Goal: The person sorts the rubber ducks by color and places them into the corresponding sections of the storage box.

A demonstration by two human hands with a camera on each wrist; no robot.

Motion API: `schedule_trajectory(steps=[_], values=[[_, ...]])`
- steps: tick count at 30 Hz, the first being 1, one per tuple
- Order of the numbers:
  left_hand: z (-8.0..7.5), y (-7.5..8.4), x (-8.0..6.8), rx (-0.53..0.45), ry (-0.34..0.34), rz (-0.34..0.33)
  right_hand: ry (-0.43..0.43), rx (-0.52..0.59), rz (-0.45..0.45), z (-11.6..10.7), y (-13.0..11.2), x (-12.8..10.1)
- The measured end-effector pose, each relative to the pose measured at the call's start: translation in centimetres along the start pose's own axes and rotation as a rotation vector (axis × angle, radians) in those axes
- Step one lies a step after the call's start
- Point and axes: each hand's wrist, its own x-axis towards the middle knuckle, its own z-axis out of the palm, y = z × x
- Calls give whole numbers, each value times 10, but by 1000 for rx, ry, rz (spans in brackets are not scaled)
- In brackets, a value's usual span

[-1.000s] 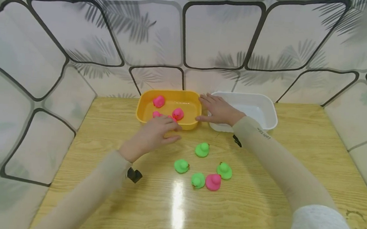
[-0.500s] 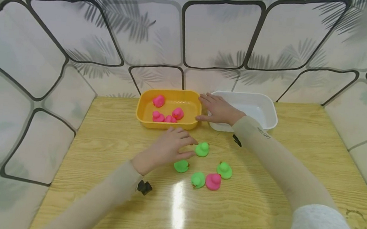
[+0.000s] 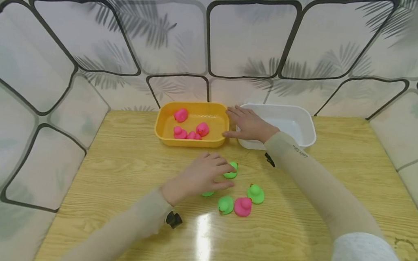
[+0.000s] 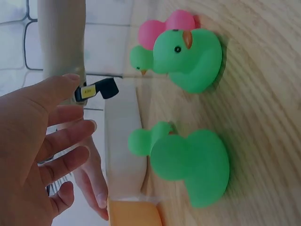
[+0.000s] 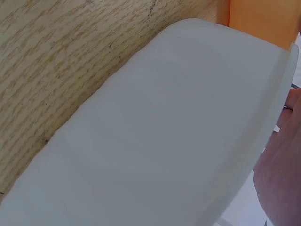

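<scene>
Head view: a wooden table (image 3: 298, 219) carried a white tub (image 3: 305, 126) and, touching its left side, an orange tub (image 3: 165, 123) holding four pink ducks (image 3: 181, 115), while four green ducks (image 3: 255, 194) and one pink duck (image 3: 242, 207) lay loose on the tabletop nearer the person. The right hand (image 3: 248, 124) rested with straight fingers on the white tub's near-left rim. The left hand (image 3: 203, 175) hovered with fingers spread and relaxed, gripping nothing, over two of the green ducks; the left wrist view showed its fingers (image 4: 66, 143) apart from the nearest green duck (image 4: 188, 162).
</scene>
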Motion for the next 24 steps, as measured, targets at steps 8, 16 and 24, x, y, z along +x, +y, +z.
schedule_trajectory(steps=[8,16,24], values=[[7,18,6,-23,-93,-3,7,-8,-2,1,1,1],[21,31,12,24,-148,14,8,1,-2,3,3,1],[36,40,19,93,-198,32,12,0,-9,5,5,2]])
